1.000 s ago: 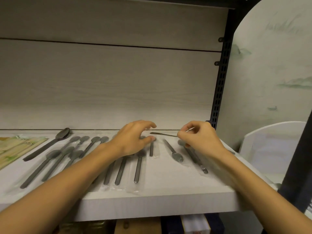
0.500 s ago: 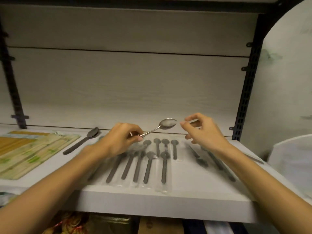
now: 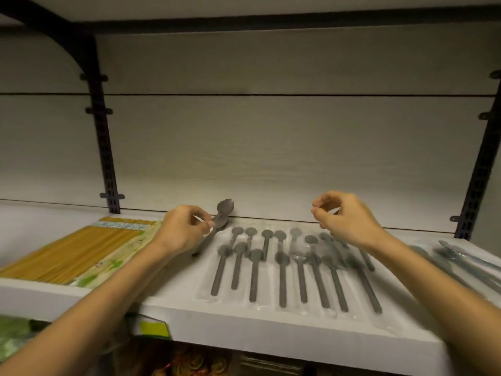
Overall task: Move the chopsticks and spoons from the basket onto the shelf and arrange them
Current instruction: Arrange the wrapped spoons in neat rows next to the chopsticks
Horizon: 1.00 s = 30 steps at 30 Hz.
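Our two forearms reach over the white shelf (image 3: 244,324). Our left hand (image 3: 181,231) pinches the handle of a dark metal spoon (image 3: 222,213), bowl near the back wall. Our right hand (image 3: 348,219) hovers, fingers loosely curled, grasping nothing. Wrapped grey spoons (image 3: 282,270) lie in rows; packed bamboo chopsticks (image 3: 73,253) lie at left.

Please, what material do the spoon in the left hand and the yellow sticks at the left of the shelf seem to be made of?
The spoon pinched by the left hand looks like metal, probably steel with a dull grey finish; its bowl catches a soft sheen. The yellow sticks look like bamboo or light wood: straight, matte, straw-coloured, packed in printed wrapping. The blur leaves both uncertain.
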Motion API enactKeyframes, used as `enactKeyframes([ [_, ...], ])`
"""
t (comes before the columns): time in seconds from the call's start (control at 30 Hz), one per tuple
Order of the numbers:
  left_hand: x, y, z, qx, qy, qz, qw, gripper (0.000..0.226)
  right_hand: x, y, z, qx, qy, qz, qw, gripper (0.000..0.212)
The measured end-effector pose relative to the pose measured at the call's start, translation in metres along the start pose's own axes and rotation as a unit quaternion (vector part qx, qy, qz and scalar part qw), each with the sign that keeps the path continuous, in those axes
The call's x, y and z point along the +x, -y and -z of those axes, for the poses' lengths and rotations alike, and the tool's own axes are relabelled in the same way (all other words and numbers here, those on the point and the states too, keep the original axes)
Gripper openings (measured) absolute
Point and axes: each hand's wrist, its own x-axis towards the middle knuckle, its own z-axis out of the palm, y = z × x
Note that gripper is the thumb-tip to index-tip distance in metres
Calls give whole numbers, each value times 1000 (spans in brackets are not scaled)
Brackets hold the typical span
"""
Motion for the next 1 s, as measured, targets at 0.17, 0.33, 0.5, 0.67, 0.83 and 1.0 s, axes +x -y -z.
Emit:
enactKeyframes([
  [0.17, 11, 8, -3, 8, 11, 34, 999, 12, -3, -2, -9, -23, -27, 9, 999, 9],
  [0.33, 15, 10, -12, 60, -11, 56, 997, 14, -9, -14, -6, -54, -30, 19, 998, 14],
  [0.5, 14, 13, -18, 124, 10, 44, 991, 20, -7, -12, -6, -86, -24, 42, 995, 15],
  [0.67, 14, 19, -21, 173, 19, 17, 985, 17, -8, -9, -8, -120, -5, 61, 991, 10],
  [0.83, 13, 21, -21, 179, 35, 11, 983, 19, -9, -9, -8, -143, 5, 71, 987, 7],
  [1.0, 11, 20, -21, 174, 38, -1, 984, 6, -9, -13, -9, -153, 18, 63, 986, 8],
])
